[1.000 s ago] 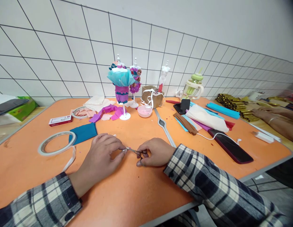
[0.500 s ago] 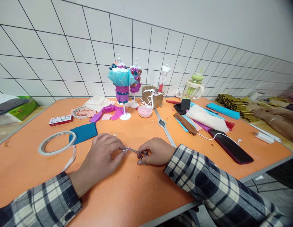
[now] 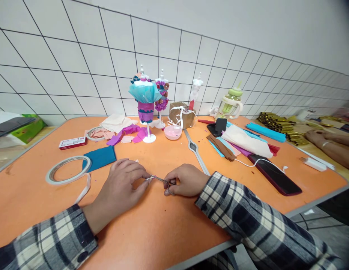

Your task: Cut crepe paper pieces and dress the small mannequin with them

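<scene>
Near the middle of the orange table [image 3: 129, 232], my left hand [image 3: 124, 187] pinches a tiny white and pink scrap [image 3: 150, 177] between thumb and fingers. My right hand [image 3: 187, 180] is closed on small metal scissors [image 3: 161, 180], whose tips point left and meet the scrap. Most of the scrap is hidden by my left fingertips. Left of my left hand lie a roll of white tape [image 3: 50, 175], its loose end trailing toward my wrist, and a folded dark blue sheet [image 3: 103, 157].
Small dress forms [image 3: 146, 112] stand at the back beside a pink bowl [image 3: 172, 133] and a cardboard box [image 3: 187, 119]. A phone [image 3: 276, 175], crepe paper [image 3: 247, 140] and a green-lidded bottle [image 3: 230, 105] are at the right. Another person's hands [image 3: 318, 138] rest at the far right.
My two hands have hardly moved and keep their holds. At the far right, the other person's hands have shifted slightly to the right.
</scene>
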`<state>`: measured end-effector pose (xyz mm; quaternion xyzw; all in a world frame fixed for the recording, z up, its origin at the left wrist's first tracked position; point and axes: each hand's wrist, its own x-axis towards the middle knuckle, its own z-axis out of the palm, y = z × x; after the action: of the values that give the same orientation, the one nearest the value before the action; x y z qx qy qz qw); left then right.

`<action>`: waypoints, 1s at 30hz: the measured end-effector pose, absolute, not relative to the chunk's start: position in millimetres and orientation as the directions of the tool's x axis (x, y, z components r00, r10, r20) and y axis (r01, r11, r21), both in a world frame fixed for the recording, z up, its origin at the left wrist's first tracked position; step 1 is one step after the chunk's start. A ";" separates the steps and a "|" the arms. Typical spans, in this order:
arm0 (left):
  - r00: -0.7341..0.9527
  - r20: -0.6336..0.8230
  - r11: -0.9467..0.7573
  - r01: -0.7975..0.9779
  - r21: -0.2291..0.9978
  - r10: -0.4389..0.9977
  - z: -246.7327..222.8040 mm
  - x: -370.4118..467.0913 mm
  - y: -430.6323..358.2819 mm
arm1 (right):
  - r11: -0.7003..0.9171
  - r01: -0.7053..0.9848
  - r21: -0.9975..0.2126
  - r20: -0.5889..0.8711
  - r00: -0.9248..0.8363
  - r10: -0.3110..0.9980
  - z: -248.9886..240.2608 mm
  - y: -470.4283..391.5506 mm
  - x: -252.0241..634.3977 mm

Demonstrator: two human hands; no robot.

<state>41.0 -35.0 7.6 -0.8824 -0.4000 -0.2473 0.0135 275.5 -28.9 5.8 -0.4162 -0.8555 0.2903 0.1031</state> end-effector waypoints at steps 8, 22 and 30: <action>0.556 0.409 -0.686 0.648 0.332 0.724 3.3 42.6 -32.6 | 0.445 0.631 -0.635 -0.020 -0.590 0.807 7.2 -29.8 273.6; 0.569 0.289 -0.592 0.468 0.656 0.770 5.2 46.5 -31.3 | 0.145 0.788 -0.599 -0.059 -0.223 0.973 -4.8 -7.6 290.6; 0.625 0.298 -0.653 0.473 0.591 0.722 3.3 46.9 -35.5 | 0.215 0.672 -0.709 0.008 -0.297 0.955 0.9 -16.7 281.7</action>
<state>46.9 -35.5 3.3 -0.8700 -0.3433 -0.2640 -0.2357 281.7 -16.7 0.9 -0.5461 -0.7445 0.3069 0.2307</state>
